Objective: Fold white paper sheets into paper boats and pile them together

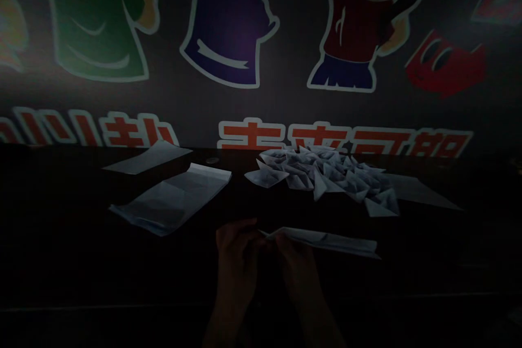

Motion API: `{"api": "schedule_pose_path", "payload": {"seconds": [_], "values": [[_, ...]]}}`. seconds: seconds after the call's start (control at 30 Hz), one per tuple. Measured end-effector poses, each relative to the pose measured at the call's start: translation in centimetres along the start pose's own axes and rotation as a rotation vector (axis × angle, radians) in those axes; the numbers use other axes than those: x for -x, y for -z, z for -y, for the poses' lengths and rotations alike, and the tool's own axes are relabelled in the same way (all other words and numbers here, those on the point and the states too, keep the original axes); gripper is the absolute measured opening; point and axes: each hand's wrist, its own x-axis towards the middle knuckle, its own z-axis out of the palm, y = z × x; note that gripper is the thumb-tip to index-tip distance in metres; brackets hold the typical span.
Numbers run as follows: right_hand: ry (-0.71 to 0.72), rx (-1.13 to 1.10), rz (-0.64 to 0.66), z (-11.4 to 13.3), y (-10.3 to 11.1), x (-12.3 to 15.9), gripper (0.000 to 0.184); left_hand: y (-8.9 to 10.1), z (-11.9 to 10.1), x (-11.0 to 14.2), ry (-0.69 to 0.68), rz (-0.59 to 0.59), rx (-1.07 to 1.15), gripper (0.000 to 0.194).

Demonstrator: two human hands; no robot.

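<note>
A folded strip of white paper (334,240) lies low over the dark table, its long end pointing right. At its left tip my left hand (235,239) pinches the paper between thumb and fingers. Close beside it, my right hand (290,253) grips the same paper just behind that tip, thumb on top. Poor light hides most of the finger detail. Beyond my hands sits a heap of folded paper boats (326,171), several of them overlapping.
Left of the heap lies a stack of white sheets in what looks like a clear sleeve (171,198). Behind it is a loose sheet (150,156), near a small round clear object (212,160). Another flat sheet (424,191) extends from the heap's right side. A printed cartoon wall (285,103) rises behind the table.
</note>
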Motion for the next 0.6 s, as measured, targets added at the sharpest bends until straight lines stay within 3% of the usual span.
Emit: {"api": "schedule_pose_path", "payload": {"seconds": [0.17, 0.3, 0.43, 0.53, 0.6], "values": [[-0.145, -0.037, -0.152, -0.7, 0.0, -0.1, 0.029, -0.2, -0.1, 0.1, 0.171, 0.051, 0.224, 0.008], [-0.133, -0.128, -0.145, 0.1, -0.9, 0.0, 0.027, -0.5, -0.1, 0.9, 0.271, -0.093, 0.271, 0.031], [-0.068, -0.118, -0.077, 0.8, -1.3, 0.0, 0.028, -0.6, -0.1, 1.8, 0.117, -0.159, 0.084, 0.024], [-0.073, -0.062, -0.1, 0.8, -1.1, -0.1, 0.026, -0.6, -0.1, 1.8, -0.065, -0.093, -0.005, 0.018], [-0.084, -0.053, -0.125, 0.7, -1.0, -0.2, 0.026, -0.4, -0.1, 1.5, -0.049, -0.043, 0.031, 0.02]]}}
